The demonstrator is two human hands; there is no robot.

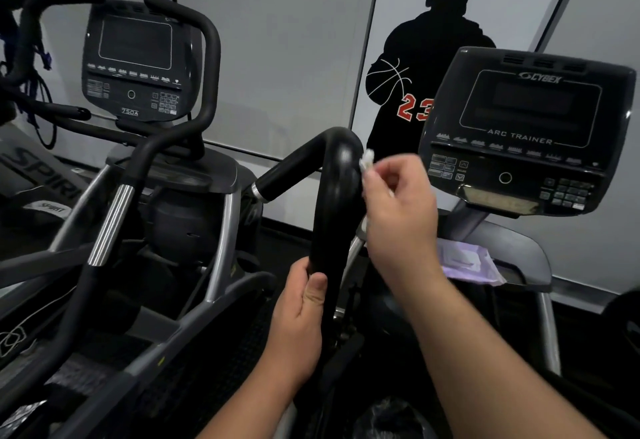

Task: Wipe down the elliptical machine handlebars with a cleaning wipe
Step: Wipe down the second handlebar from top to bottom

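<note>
A black curved handlebar (334, 196) of the elliptical rises in the middle of the head view and bends left at its top. My left hand (301, 314) grips its lower part, thumb across the front. My right hand (398, 210) pinches a small white cleaning wipe (366, 160) and holds it against the right side of the bar near the top bend. Most of the wipe is hidden behind my fingers.
The machine's console (526, 130), marked Arc Trainer, stands to the right. A purple wipe packet (467, 262) lies on the ledge below it. A second machine with its console (138, 64) and black handlebars (207, 57) stands to the left. A grey wall runs behind.
</note>
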